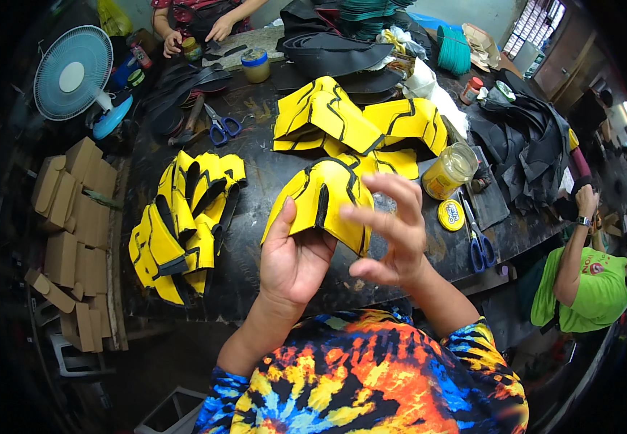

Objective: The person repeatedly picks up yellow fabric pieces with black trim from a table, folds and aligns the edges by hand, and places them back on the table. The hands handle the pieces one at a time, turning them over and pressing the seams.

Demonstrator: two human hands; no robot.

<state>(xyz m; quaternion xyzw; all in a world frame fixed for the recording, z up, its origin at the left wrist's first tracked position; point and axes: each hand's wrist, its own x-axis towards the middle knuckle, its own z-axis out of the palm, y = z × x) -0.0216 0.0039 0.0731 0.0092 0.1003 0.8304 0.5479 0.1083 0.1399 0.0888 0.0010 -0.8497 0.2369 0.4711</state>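
Observation:
My left hand (293,254) grips a folded yellow shoe-upper piece with black stripes (322,197) from below, thumb on its left flap. My right hand (393,230) hovers just right of the piece with fingers spread, fingertips near its right edge, holding nothing. A pile of similar yellow and black pieces (183,220) lies on the dark worktable (256,181) to the left. Another heap of yellow pieces (342,119) sits behind the held one.
An open glue jar (449,171), its yellow lid (450,215) and blue-handled scissors (479,244) lie at right. More blue scissors (221,126), a fan (73,74), cardboard boxes (71,217), black material (530,145). A person in green (585,278) sits right; another person's hands (219,29) work at the far edge.

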